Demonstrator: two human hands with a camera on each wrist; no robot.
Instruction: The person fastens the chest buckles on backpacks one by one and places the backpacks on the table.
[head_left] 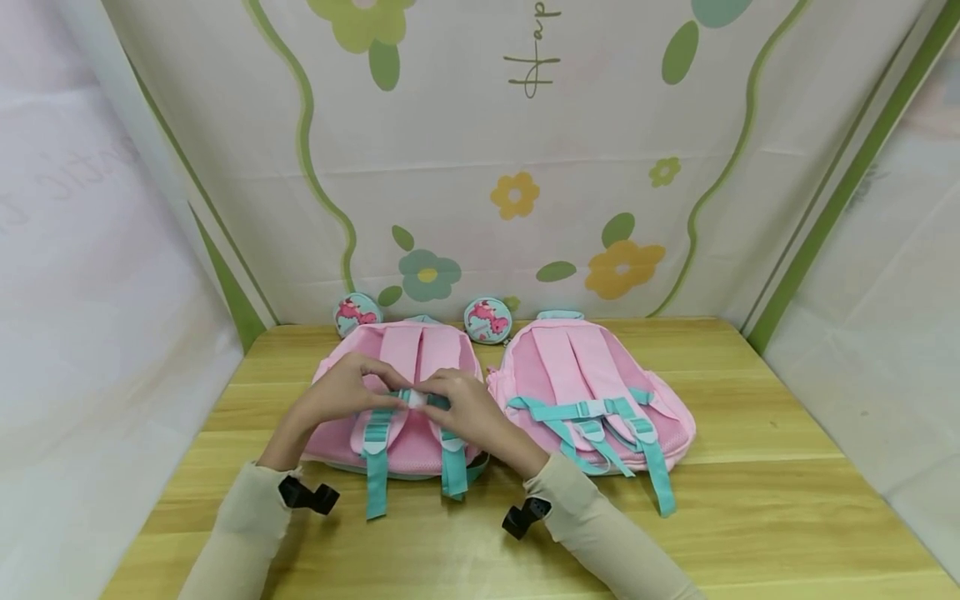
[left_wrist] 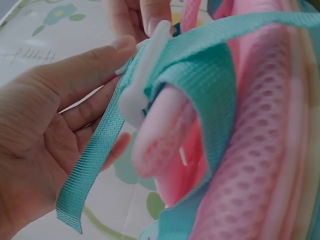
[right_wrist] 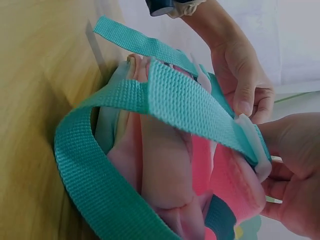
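Note:
A pink backpack [head_left: 405, 462] lies on the table at the left, its shoulder straps facing up. Over its middle, my left hand [head_left: 347, 390] and my right hand [head_left: 468, 408] meet at a small white buckle [head_left: 417, 399] on a teal strap. Thumb and fingers of each hand pinch it from opposite sides. A white strap adjuster [left_wrist: 142, 75] and a hanging teal webbing end [left_wrist: 92, 167] show beside the left hand in the left wrist view. In the right wrist view, another white adjuster [right_wrist: 255, 145] partly hides the right hand's fingers.
A second pink backpack [head_left: 517, 358] lies to the right, its white chest buckle [head_left: 596, 408] joined across the straps. Round teal pouches with a pink design, one at the left [head_left: 357, 314] and one between the bags [head_left: 488, 321], sit near the flowered backdrop [head_left: 450, 125].

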